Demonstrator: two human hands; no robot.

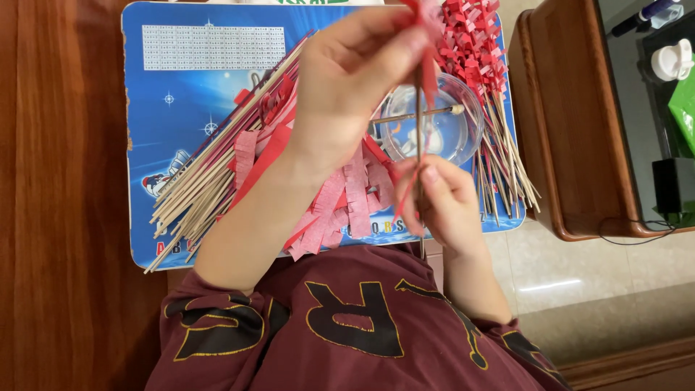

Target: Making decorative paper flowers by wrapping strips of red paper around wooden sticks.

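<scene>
Over the blue board (181, 87), the left hand (355, 72) pinches red paper (428, 29) at the far end of a thin stick (418, 145). The right hand (441, 203) grips the near end tight. That paper looks thin, so a hard tug could tear it or pull it off the stick. Just right of the stick sits a clear bowl (452, 134) with a little brush (420, 114) across it; a bump could tip it onto the red strips (347, 203)

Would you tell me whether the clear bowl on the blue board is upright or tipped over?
Upright: the clear bowl sits rim-up, with a stick resting across it.
</scene>
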